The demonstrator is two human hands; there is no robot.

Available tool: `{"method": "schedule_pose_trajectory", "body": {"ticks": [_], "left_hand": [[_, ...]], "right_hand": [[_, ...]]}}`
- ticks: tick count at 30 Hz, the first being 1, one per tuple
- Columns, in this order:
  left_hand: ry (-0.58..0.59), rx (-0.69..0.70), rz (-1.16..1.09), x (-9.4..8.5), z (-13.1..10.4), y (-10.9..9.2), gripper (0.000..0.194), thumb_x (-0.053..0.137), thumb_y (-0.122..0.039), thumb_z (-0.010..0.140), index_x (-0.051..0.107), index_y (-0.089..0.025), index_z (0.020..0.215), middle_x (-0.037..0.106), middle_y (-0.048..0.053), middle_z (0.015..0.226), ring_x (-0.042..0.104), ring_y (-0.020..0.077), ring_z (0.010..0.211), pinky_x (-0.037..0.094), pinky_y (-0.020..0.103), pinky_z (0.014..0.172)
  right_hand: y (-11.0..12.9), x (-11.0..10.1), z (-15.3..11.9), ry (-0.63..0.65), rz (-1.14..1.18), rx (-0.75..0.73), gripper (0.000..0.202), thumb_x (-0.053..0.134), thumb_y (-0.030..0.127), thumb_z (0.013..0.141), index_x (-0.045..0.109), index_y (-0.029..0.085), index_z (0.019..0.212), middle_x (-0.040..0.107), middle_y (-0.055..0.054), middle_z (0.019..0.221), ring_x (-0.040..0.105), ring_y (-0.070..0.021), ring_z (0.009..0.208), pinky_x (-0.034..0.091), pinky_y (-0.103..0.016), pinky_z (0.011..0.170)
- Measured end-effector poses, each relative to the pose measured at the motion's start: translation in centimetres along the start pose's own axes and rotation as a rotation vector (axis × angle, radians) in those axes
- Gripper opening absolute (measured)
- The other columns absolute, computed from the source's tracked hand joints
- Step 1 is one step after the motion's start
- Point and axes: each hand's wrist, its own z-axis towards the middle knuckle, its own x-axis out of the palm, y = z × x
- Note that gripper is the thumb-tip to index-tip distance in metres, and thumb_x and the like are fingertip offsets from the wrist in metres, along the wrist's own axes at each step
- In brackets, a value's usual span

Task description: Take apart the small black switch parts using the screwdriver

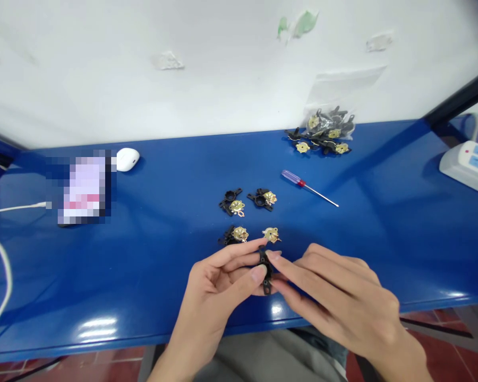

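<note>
Between both hands, near the front edge of the table, is a small black plastic bracket (267,287) with holes at its ends. My left hand (227,276) pinches it between thumb and fingers. From the other side, the thumb and fingertips of my right hand (334,292) grip the same bracket. Just beyond my fingertips lies a brass-coloured metal plate (270,234). Left of it rests another brass plate (240,233) against black plastic parts. Farther back are two more small groups, one with a black ring part (230,196), the other with a black ring bracket (260,200).
A screwdriver (302,183) with a clear purple handle lies right of the parts. Behind it, a plastic bag (326,121) holds more black and brass pieces. At left are a blurred phone (85,183) and a white earbud case (127,159). A power strip (468,165) sits far right.
</note>
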Motion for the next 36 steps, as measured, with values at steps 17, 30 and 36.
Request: {"method": "schedule_pose_trajectory", "body": {"ticks": [17, 30, 36], "left_hand": [[0.012, 0.028, 0.002, -0.2, 0.0, 0.5, 0.031, 0.092, -0.025, 0.103, 0.091, -0.031, 0.133, 0.092, 0.005, 0.119, 0.089, 0.0193, 0.103, 0.073, 0.021, 0.09], [0.005, 0.047, -0.043, 0.2, -0.2, 0.5, 0.027, 0.092, -0.022, 0.102, 0.091, -0.027, 0.129, 0.093, 0.009, 0.118, 0.092, 0.0248, 0.101, 0.074, 0.024, 0.09], [-0.02, 0.066, -0.015, 0.4, -0.2, 0.7, 0.029, 0.091, -0.024, 0.103, 0.091, -0.027, 0.131, 0.092, 0.009, 0.119, 0.092, 0.0245, 0.101, 0.074, 0.025, 0.094]], "right_hand": [[-0.7, -0.5, 0.6, -0.003, 0.011, 0.009, 0.029, 0.078, 0.011, 0.108, 0.079, 0.012, 0.137, 0.078, -0.002, 0.086, 0.069, -0.0162, 0.075, 0.059, -0.034, 0.071], [-1.0, -0.5, 1.2, -0.082, 0.037, 0.155, 0.037, 0.072, 0.003, 0.109, 0.077, 0.014, 0.144, 0.072, 0.001, 0.086, 0.06, -0.012, 0.069, 0.054, -0.03, 0.069], [-1.3, 0.1, 0.8, -0.058, 0.045, 0.354, 0.03, 0.072, 0.014, 0.113, 0.076, 0.02, 0.142, 0.074, 0.002, 0.088, 0.066, -0.0125, 0.07, 0.056, -0.028, 0.07]]}}
